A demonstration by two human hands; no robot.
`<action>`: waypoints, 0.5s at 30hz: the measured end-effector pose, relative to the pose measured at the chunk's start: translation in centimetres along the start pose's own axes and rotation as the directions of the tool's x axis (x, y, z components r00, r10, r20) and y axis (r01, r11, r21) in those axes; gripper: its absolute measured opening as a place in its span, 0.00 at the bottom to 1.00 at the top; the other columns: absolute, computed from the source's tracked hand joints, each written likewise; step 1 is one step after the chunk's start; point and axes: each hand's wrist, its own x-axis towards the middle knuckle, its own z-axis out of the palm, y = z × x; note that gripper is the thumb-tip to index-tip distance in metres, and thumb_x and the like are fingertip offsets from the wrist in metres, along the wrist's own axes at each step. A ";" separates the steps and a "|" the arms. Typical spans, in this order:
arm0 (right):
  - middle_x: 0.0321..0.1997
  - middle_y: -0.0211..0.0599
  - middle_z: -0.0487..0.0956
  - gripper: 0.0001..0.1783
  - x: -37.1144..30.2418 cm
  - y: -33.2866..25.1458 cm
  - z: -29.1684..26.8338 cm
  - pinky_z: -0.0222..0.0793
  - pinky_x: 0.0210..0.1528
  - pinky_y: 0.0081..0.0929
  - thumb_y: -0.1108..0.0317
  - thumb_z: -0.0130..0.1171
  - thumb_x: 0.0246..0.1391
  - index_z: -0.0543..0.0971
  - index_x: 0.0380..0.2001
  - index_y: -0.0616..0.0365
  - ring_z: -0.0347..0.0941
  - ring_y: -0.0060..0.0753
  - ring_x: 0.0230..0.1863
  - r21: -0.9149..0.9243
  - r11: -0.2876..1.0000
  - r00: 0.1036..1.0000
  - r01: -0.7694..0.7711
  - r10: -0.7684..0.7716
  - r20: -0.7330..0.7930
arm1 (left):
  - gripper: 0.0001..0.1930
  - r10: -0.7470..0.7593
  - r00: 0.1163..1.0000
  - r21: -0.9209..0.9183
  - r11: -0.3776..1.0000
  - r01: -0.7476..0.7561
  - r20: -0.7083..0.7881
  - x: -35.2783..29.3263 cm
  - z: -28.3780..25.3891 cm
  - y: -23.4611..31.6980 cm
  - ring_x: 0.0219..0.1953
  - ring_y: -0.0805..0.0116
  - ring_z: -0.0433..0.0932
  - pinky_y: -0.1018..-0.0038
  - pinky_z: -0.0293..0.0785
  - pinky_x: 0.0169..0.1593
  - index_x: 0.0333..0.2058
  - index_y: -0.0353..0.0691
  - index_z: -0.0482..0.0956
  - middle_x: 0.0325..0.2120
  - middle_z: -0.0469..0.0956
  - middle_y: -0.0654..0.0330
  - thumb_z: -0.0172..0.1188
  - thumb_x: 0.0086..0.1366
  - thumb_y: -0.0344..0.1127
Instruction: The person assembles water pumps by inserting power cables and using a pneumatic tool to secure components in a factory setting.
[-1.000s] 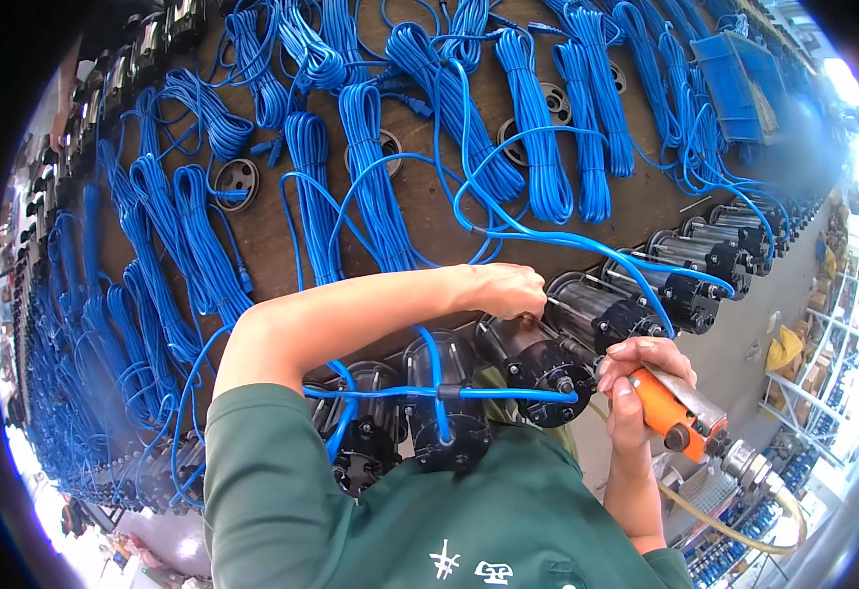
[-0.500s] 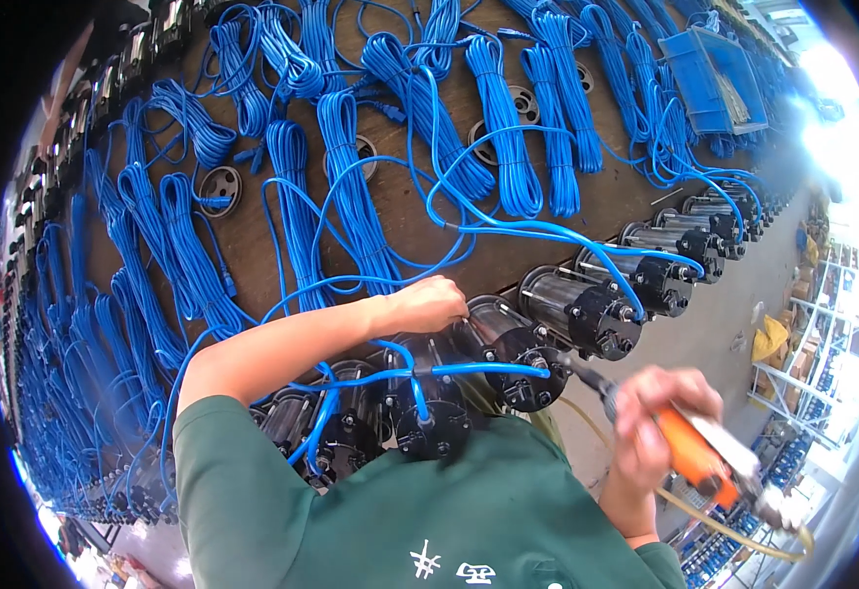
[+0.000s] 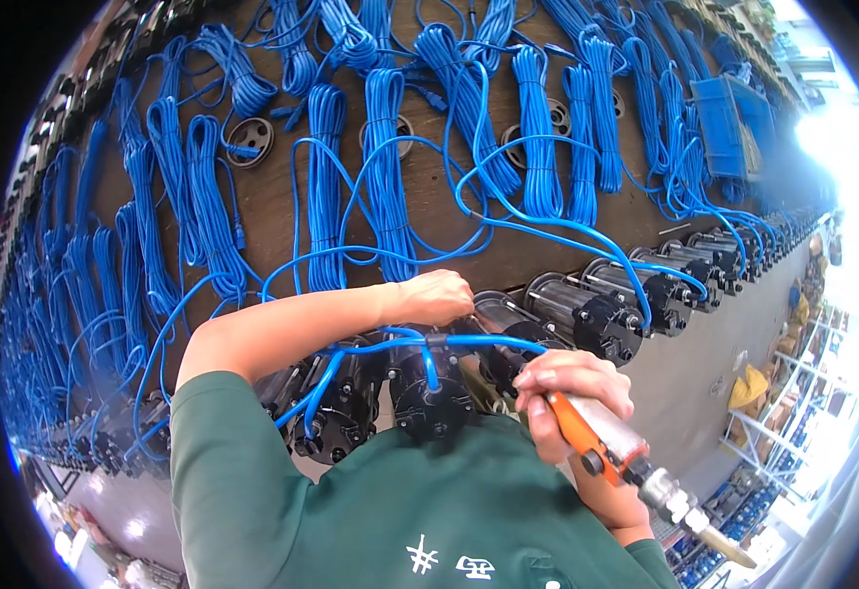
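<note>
My right hand [image 3: 574, 395] is wrapped round an orange-and-silver air screwdriver [image 3: 606, 439]. Its hose end points down to the right; its front end is hidden by my fingers, over the black end of a cylindrical motor unit [image 3: 500, 365]. Beside that unit's far end is my left hand [image 3: 434, 297], fingers curled closed, and whatever they hold is hidden. Below my left forearm stands another black unit [image 3: 432, 398], a blue cable [image 3: 431, 365] rising from its cap. A stretch of blue cable [image 3: 493, 341] runs from there across to my right hand.
Coiled blue cable bundles [image 3: 387, 177] cover the brown tabletop [image 3: 272, 211], with round metal pulleys [image 3: 250, 142] among them. More motor units [image 3: 586, 316] line the table edge to the right. A blue bin [image 3: 728, 128] stands far right; shelving [image 3: 792, 393] is beyond the aisle.
My right hand has brought the air screwdriver leftward, in over the motor unit. My left hand keeps its closed pose beside the unit. The whole view has shifted slightly.
</note>
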 end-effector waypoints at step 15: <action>0.36 0.48 0.85 0.16 -0.6 2.9 -1.6 0.80 0.33 0.25 0.77 0.60 0.49 0.78 0.44 0.66 0.81 0.27 0.26 0.052 0.999 0.976 0.008 -0.019 0.215 | 0.10 -0.334 0.941 -0.026 0.943 0.333 -0.051 0.2 -8.7 4.0 0.29 0.47 0.80 0.59 0.76 0.34 0.26 0.33 0.82 0.25 0.80 0.44 0.62 0.51 0.35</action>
